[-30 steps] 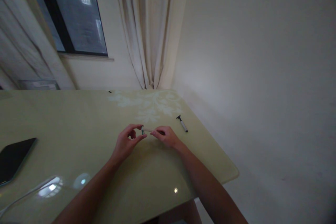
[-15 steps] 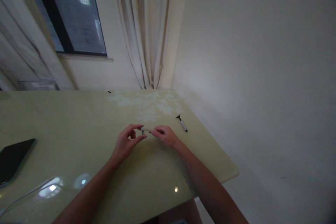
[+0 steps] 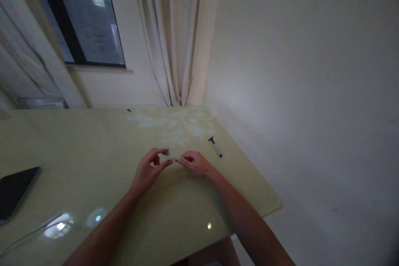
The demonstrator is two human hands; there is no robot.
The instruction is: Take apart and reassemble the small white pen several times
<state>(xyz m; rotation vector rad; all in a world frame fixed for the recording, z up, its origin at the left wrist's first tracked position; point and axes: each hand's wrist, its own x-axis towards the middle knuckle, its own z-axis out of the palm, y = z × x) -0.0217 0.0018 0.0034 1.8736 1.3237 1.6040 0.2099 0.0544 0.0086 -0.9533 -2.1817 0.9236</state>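
My left hand (image 3: 151,165) pinches a small metallic piece like a razor blade head (image 3: 167,153) upright between thumb and index finger. My right hand (image 3: 193,162) grips a thin pale stick-like thing (image 3: 173,158), held level, its left end touching or very near the lower part of that piece. The exact kind of the stick cannot be made out. Both hands hover a little above the pale glossy table (image 3: 102,145). To the right of my right hand lies a razor (image 3: 215,148) with a black T-shaped top and a grey handle.
A dark tablet-like device (image 3: 17,191) lies at the left edge, with a white cable (image 3: 31,232) in front of it. A tiny black piece (image 3: 129,110) sits by the far edge. Curtains (image 3: 177,37), a window and a wall (image 3: 296,91) bound the table.
The stick's left end has moved from the upper part of the metallic piece down to its lower part. My right hand has shifted very slightly; my left keeps its pinch.
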